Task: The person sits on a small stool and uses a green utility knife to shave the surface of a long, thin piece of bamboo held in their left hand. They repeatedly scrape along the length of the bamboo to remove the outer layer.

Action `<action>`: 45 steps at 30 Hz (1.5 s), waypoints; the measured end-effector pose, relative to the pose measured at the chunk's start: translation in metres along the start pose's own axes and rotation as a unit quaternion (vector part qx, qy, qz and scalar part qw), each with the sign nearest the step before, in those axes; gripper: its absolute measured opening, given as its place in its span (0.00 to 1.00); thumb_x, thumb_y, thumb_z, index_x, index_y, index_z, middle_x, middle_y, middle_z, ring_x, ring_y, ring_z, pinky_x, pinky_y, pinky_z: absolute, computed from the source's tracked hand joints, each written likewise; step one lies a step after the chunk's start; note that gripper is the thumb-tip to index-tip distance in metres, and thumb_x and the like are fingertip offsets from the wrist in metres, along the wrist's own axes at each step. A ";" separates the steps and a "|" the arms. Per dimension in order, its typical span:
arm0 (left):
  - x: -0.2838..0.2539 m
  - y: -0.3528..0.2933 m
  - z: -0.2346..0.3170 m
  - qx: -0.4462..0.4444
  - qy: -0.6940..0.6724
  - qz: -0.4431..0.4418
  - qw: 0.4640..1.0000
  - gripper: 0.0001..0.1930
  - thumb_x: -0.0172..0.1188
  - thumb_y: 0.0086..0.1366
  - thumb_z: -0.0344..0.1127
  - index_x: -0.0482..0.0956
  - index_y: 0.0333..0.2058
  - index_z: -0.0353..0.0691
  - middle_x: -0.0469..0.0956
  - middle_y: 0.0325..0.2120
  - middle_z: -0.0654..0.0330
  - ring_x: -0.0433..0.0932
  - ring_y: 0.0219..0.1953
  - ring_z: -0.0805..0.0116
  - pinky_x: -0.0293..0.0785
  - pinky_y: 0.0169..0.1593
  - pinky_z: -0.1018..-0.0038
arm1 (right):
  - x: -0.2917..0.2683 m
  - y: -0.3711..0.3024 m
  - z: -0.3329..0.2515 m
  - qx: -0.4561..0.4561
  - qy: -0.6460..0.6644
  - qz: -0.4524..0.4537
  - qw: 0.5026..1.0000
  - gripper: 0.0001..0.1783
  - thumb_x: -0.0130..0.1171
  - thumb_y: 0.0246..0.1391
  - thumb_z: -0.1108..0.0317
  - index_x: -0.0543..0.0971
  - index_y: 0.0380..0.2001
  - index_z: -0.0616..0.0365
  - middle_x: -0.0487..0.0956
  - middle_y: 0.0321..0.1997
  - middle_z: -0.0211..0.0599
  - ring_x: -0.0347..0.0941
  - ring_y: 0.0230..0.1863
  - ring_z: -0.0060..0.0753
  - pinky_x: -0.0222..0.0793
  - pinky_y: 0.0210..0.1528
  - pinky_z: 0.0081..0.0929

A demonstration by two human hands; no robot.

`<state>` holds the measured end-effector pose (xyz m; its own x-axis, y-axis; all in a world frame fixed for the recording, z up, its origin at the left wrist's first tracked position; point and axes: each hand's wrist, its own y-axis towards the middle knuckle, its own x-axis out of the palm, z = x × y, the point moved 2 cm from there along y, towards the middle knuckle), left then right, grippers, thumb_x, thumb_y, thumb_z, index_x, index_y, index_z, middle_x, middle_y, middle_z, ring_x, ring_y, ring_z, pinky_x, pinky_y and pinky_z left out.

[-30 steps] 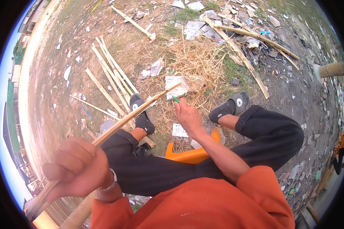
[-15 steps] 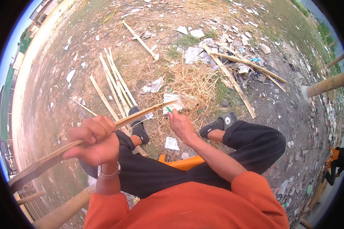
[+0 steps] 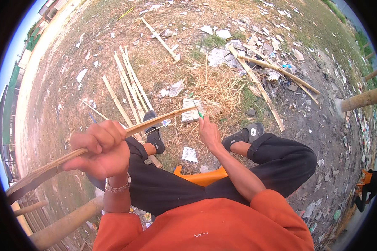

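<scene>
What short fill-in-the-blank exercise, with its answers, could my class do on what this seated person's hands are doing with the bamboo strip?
1. The left hand closes its grip around a long bamboo ____.
2. The right hand pinches a small ____-coloured tool close to the far tip of the bamboo strip.
3. The person sits on an ____ plastic seat.
4. More split bamboo pieces lie on the ____ ahead.

Missing words: strip; green; orange; ground

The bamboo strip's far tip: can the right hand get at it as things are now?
Probably yes. The right hand, holding a small green tool, is just below the tip of the bamboo strip, and nothing lies between them. The left hand grips the strip's middle.
</scene>
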<state>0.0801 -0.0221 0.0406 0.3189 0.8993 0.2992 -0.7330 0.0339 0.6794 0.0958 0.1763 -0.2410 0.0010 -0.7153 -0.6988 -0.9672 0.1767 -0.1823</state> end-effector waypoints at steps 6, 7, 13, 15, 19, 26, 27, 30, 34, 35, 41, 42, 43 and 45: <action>0.000 0.005 -0.003 0.001 -0.009 0.006 1.000 0.28 0.35 0.65 0.66 0.56 0.23 0.45 0.52 0.13 0.67 0.47 0.15 0.75 0.45 0.20 0.75 | -0.005 -0.005 -0.041 -0.016 0.208 -0.032 0.978 0.19 0.41 0.63 0.54 0.68 0.31 0.61 0.71 0.16 0.55 0.69 0.20 0.59 0.60 0.26 0.51; -0.002 0.007 -0.003 -0.001 -0.008 0.002 1.000 0.28 0.35 0.65 0.66 0.56 0.23 0.45 0.52 0.13 0.67 0.47 0.15 0.75 0.45 0.20 0.75 | -0.005 -0.006 -0.043 -0.010 0.217 -0.043 0.975 0.18 0.41 0.63 0.54 0.67 0.35 0.61 0.71 0.16 0.55 0.69 0.21 0.59 0.60 0.27 0.50; -0.013 0.010 -0.002 0.000 0.047 0.104 0.994 0.27 0.35 0.66 0.64 0.57 0.23 0.46 0.51 0.14 0.67 0.47 0.16 0.75 0.45 0.21 0.76 | -0.025 -0.011 -0.072 -0.103 0.209 -0.053 0.971 0.18 0.39 0.64 0.59 0.62 0.52 0.58 0.69 0.17 0.48 0.68 0.19 0.49 0.59 0.25 0.43; -0.015 0.010 -0.004 0.002 0.084 0.169 0.982 0.26 0.35 0.66 0.64 0.59 0.24 0.46 0.50 0.14 0.67 0.47 0.16 0.75 0.45 0.22 0.76 | -0.026 -0.014 -0.076 -0.084 0.180 -0.063 0.978 0.17 0.40 0.64 0.62 0.62 0.51 0.59 0.71 0.19 0.54 0.69 0.22 0.58 0.60 0.28 0.49; -0.010 0.015 -0.009 0.019 0.135 0.245 0.960 0.25 0.37 0.66 0.63 0.61 0.25 0.47 0.50 0.15 0.68 0.48 0.17 0.76 0.46 0.25 0.77 | -0.004 -0.011 -0.048 -0.039 0.101 -0.097 0.989 0.16 0.41 0.63 0.63 0.63 0.49 0.61 0.73 0.20 0.58 0.69 0.24 0.62 0.60 0.29 0.51; -0.004 0.019 -0.011 0.033 0.144 0.178 0.973 0.28 0.37 0.64 0.66 0.67 0.36 0.45 0.55 0.21 0.66 0.55 0.23 0.74 0.54 0.32 0.74 | -0.028 -0.008 -0.072 -0.037 0.228 -0.050 0.972 0.14 0.43 0.63 0.61 0.66 0.41 0.63 0.72 0.19 0.55 0.69 0.22 0.60 0.60 0.28 0.49; 0.002 0.022 -0.012 0.045 0.156 0.170 0.972 0.29 0.36 0.64 0.67 0.67 0.39 0.44 0.56 0.22 0.65 0.56 0.24 0.73 0.56 0.34 0.72 | -0.030 -0.007 -0.072 -0.027 0.238 -0.048 0.970 0.14 0.43 0.62 0.61 0.67 0.41 0.63 0.71 0.19 0.55 0.69 0.22 0.59 0.60 0.28 0.48; -0.009 0.023 -0.012 0.006 0.186 0.184 0.965 0.34 0.34 0.63 0.69 0.64 0.48 0.43 0.58 0.26 0.62 0.59 0.29 0.70 0.59 0.42 0.66 | -0.036 -0.001 -0.069 -0.021 0.249 -0.031 0.968 0.14 0.43 0.63 0.61 0.67 0.39 0.63 0.71 0.18 0.55 0.69 0.22 0.58 0.60 0.28 0.47; -0.019 0.035 -0.006 0.055 0.340 0.153 0.926 0.19 0.43 0.69 0.53 0.63 0.45 0.43 0.65 0.27 0.59 0.71 0.27 0.65 0.71 0.34 0.67 | -0.047 0.001 -0.070 -0.021 0.236 -0.049 0.970 0.14 0.42 0.63 0.61 0.67 0.42 0.62 0.71 0.17 0.55 0.69 0.22 0.59 0.60 0.28 0.49; -0.017 0.037 -0.007 0.091 0.321 0.154 0.930 0.13 0.45 0.70 0.45 0.62 0.43 0.43 0.68 0.25 0.56 0.73 0.23 0.63 0.73 0.30 0.69 | -0.045 0.001 -0.068 -0.027 0.212 -0.062 0.975 0.14 0.41 0.63 0.61 0.66 0.42 0.62 0.71 0.17 0.55 0.69 0.22 0.60 0.60 0.28 0.50; -0.006 0.031 -0.020 0.055 0.307 0.161 0.936 0.15 0.43 0.70 0.48 0.58 0.47 0.46 0.64 0.18 0.59 0.66 0.16 0.69 0.70 0.27 0.68 | -0.046 -0.007 -0.075 -0.062 0.173 -0.083 0.979 0.13 0.40 0.64 0.61 0.63 0.42 0.60 0.71 0.17 0.56 0.69 0.23 0.64 0.60 0.28 0.53; -0.006 0.028 -0.019 0.061 0.292 0.160 0.941 0.15 0.43 0.70 0.49 0.58 0.47 0.47 0.63 0.17 0.60 0.64 0.15 0.70 0.69 0.25 0.69 | -0.051 -0.009 -0.081 -0.062 0.173 -0.087 0.979 0.13 0.39 0.65 0.61 0.63 0.43 0.59 0.71 0.17 0.55 0.69 0.23 0.63 0.60 0.29 0.52; -0.006 0.025 -0.019 0.066 0.277 0.159 0.945 0.15 0.42 0.70 0.49 0.59 0.47 0.47 0.62 0.16 0.61 0.62 0.14 0.71 0.67 0.24 0.70 | -0.052 -0.010 -0.085 -0.061 0.172 -0.090 0.979 0.13 0.39 0.65 0.60 0.63 0.44 0.58 0.70 0.17 0.53 0.69 0.23 0.62 0.60 0.30 0.51; 0.003 0.025 -0.022 0.088 0.266 0.174 0.944 0.15 0.42 0.70 0.51 0.60 0.47 0.51 0.56 0.14 0.65 0.55 0.12 0.75 0.59 0.20 0.75 | -0.045 -0.013 -0.085 -0.090 0.141 -0.067 0.984 0.11 0.40 0.65 0.61 0.64 0.41 0.59 0.69 0.15 0.53 0.68 0.21 0.62 0.60 0.28 0.52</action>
<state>0.0496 -0.0086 0.0432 -0.3040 0.9357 0.1789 -0.6118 -0.3357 0.7163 0.0869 0.1490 -0.1482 0.0852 -0.8880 -0.4519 -0.9926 -0.0360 -0.1164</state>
